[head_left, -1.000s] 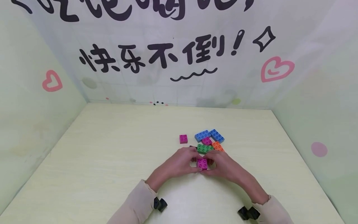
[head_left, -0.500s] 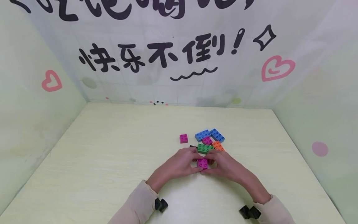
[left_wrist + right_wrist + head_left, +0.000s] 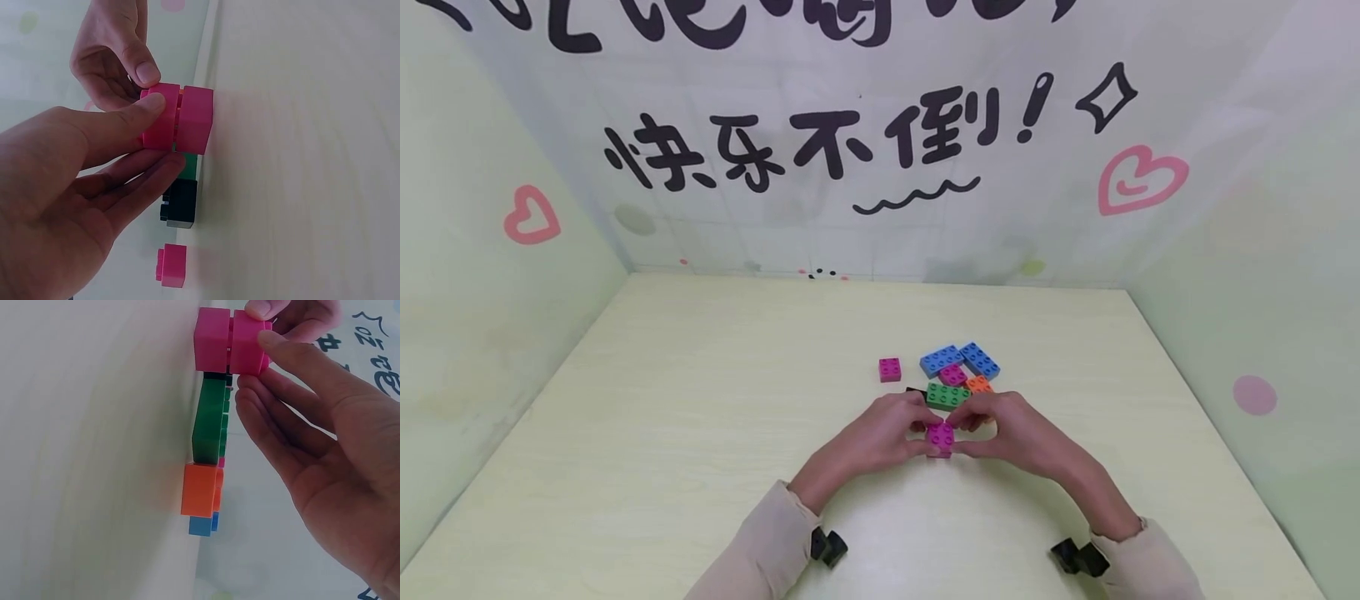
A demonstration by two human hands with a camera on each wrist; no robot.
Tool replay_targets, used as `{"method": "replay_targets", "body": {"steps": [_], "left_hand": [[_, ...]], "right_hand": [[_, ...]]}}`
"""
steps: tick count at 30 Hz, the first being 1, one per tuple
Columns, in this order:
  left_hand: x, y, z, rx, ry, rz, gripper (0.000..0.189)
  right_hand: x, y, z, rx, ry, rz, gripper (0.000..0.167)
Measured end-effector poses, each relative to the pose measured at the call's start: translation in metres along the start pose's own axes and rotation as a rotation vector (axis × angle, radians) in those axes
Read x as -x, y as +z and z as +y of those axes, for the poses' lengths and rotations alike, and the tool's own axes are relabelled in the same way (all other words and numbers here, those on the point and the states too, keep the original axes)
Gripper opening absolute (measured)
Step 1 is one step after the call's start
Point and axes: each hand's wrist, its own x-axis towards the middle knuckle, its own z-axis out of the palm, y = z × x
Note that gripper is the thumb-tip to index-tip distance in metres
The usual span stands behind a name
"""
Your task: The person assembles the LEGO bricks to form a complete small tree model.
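Pinching the upper pink square plastic brick [image 3: 159, 119] between thumb and fingers, the left hand [image 3: 887, 429] comes in from the front edge of the tabletop [image 3: 647, 433], its wrist in a beige sleeve [image 3: 760, 546]. Toward the back edge, a separate pink four-stud brick [image 3: 890, 370] lies well apart from the right edge. Next, a black brick [image 3: 181, 203] lies mostly hidden behind the left hand in the head view.

The held brick sits right of the tabletop's middle, directly above a lower pink brick [image 3: 196, 122]; a narrow gap shows between them in both wrist views. Behind this pair is a green rectangular eight-stud brick [image 3: 948, 396]. Nearer the back edge lie a blue rectangular brick [image 3: 942, 360], a magenta brick [image 3: 952, 374] just in front of it, an orange studded brick [image 3: 979, 384], partly covered by the hand in front, and a second blue rectangular brick [image 3: 981, 360], angled toward the right edge.

Rightmost, the right hand [image 3: 1026, 437] pinches the upper pink brick's right side with thumb and fingertip.
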Motion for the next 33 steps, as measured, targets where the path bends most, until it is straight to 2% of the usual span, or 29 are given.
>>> {"method": "replay_targets", "body": {"steps": [7, 16, 21, 23, 25, 28, 30, 31, 33], "left_hand": [[0.000, 0.002, 0.000, 0.015, -0.027, 0.001, 0.034], [0.000, 0.002, 0.000, 0.062, -0.044, 0.010, 0.034], [-0.001, 0.002, -0.007, 0.102, -0.021, 0.014, 0.035], [-0.002, -0.002, -0.013, 0.160, -0.022, 0.013, 0.038], [-0.002, -0.008, -0.022, 0.239, -0.042, 0.061, 0.039], [-0.003, -0.021, -0.037, 0.290, -0.125, 0.235, 0.038], [-0.005, -0.026, -0.047, 0.254, -0.191, 0.348, 0.037], [-0.006, -0.028, -0.050, 0.218, -0.233, 0.382, 0.038], [-0.006, -0.030, -0.056, 0.152, -0.300, 0.391, 0.040]], "right_hand": [[-0.001, 0.001, 0.004, -0.017, -0.041, 0.003, 0.025], [-0.001, 0.002, 0.003, 0.008, -0.030, 0.007, 0.027], [-0.005, 0.006, 0.007, 0.052, -0.024, -0.010, 0.029], [-0.006, 0.007, 0.007, 0.067, -0.026, -0.012, 0.029], [-0.006, 0.008, 0.007, 0.077, -0.014, -0.012, 0.029], [-0.005, 0.009, 0.006, 0.093, 0.022, -0.006, 0.030], [-0.004, 0.010, 0.005, 0.111, 0.039, -0.006, 0.030], [-0.004, 0.011, 0.004, 0.119, 0.040, -0.006, 0.030], [-0.004, 0.012, 0.004, 0.126, 0.033, -0.009, 0.031]]}}
